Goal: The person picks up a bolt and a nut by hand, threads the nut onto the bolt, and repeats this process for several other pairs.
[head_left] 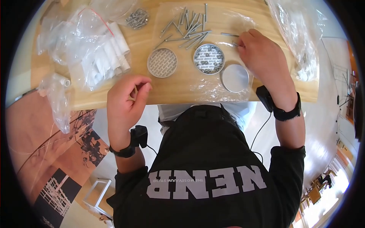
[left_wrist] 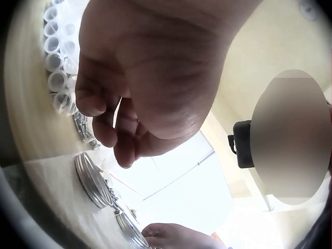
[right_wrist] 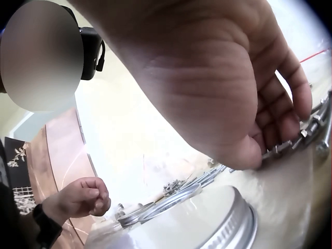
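In the head view my right hand (head_left: 262, 55) is at the plastic sheet's right side, its thumb and fingertips closed around a metal screw (head_left: 229, 34), whose shaft sticks out leftward. More screws (right_wrist: 322, 148) lie by the fingertips in the right wrist view. My left hand (head_left: 127, 100) hangs loosely curled at the table's front edge, holding nothing. Between the hands are a round tin with a patterned inside (head_left: 162, 62), another tin (head_left: 209, 59) with small metal parts in it, and a plain silver round lid (head_left: 235, 78). Several long screws (head_left: 190, 30) lie in a loose pile behind the tins.
Plastic bags with white tubes (head_left: 108, 57) lie on the left of the wooden table (head_left: 137, 95). A bag of small metal parts (head_left: 137, 19) sits at the back. Another clear bag (head_left: 300, 38) lies at the right edge. A small bag (head_left: 57, 95) hangs over the left front edge.
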Motion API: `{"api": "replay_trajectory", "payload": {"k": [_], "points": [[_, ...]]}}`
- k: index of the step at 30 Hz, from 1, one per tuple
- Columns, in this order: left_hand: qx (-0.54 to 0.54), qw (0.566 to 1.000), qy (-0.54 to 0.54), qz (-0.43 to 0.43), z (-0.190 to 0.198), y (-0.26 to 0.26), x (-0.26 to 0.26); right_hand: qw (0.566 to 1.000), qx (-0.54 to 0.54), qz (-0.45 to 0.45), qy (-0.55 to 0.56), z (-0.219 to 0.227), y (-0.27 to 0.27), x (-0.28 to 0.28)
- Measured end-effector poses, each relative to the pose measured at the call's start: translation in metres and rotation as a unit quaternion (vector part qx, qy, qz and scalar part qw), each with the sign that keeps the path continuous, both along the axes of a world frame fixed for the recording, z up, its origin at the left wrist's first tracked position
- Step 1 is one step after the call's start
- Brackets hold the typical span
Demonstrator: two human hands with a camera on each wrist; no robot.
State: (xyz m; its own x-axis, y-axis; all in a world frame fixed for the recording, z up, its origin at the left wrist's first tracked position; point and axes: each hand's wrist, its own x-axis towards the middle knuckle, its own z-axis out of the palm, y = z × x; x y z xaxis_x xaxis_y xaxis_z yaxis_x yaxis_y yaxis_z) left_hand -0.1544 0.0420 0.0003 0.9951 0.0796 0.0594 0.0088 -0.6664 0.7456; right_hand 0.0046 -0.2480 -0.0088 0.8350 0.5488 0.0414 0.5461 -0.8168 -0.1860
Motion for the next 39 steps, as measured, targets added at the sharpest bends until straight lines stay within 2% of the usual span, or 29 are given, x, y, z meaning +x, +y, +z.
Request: {"api": "replay_trajectory", "payload": {"k": [3,5,6,8,9,11,15,17,21,23,25,28,29,30,31,32,34,39], "points": [[0.007,1.000,0.003,-0.030,-0.003,-0.005,0.003,1.000,-0.019,0.021,-0.012,0.003,-0.001,0.002],[-0.004,1.000,-0.012,-0.025,-0.002,-0.011,0.004,0.997,0.064,0.023,0.027,0.011,-0.005,0.003],[-0.011,0.999,-0.012,-0.038,0.001,-0.015,0.005,0.997,0.066,0.028,0.026,0.019,-0.005,0.002],[-0.016,0.999,-0.010,-0.046,0.004,-0.020,0.007,0.978,0.169,-0.002,0.119,0.038,-0.006,-0.005],[-0.021,0.998,-0.007,-0.060,0.005,-0.022,0.009,0.978,0.171,0.002,0.120,0.043,-0.005,-0.011],[-0.027,0.997,-0.005,-0.076,0.007,-0.027,0.012,0.967,0.208,0.058,0.139,0.052,0.003,-0.026],[-0.048,0.993,-0.041,-0.099,0.010,-0.041,0.018,0.957,0.217,0.091,0.171,0.047,0.020,-0.049],[-0.053,0.991,-0.055,-0.111,0.011,-0.048,0.021,0.937,0.273,0.120,0.183,0.040,0.028,-0.057],[-0.055,0.989,-0.062,-0.119,0.007,-0.056,0.022,0.929,0.266,0.141,0.215,0.031,0.035,-0.067],[-0.057,0.989,-0.069,-0.120,0.004,-0.056,0.019,0.923,0.280,0.135,0.225,0.032,0.038,-0.070],[0.034,0.985,-0.091,-0.143,0.003,-0.052,0.017,0.921,0.294,0.112,0.229,0.032,0.040,-0.075],[0.055,0.979,-0.113,-0.158,0.006,-0.052,0.016,0.916,0.330,0.093,0.208,0.029,0.041,-0.081],[0.048,0.976,-0.113,-0.179,0.006,-0.051,0.015,0.911,0.331,0.100,0.223,0.028,0.042,-0.083],[0.021,0.981,-0.105,-0.163,0.004,-0.051,0.014,0.905,0.335,0.106,0.238,0.025,0.042,-0.086],[-0.004,0.985,-0.095,-0.146,0.004,-0.050,0.013,0.897,0.361,0.096,0.238,0.023,0.043,-0.089],[-0.008,0.982,-0.094,-0.165,0.005,-0.050,0.013,0.899,0.363,0.078,0.232,0.021,0.042,-0.091],[0.009,0.986,-0.080,-0.147,0.010,-0.049,0.012,0.891,0.372,0.077,0.248,0.020,0.039,-0.095],[0.032,0.983,-0.058,-0.170,0.018,-0.051,0.014,0.895,0.383,0.036,0.227,0.017,0.030,-0.102]]}}
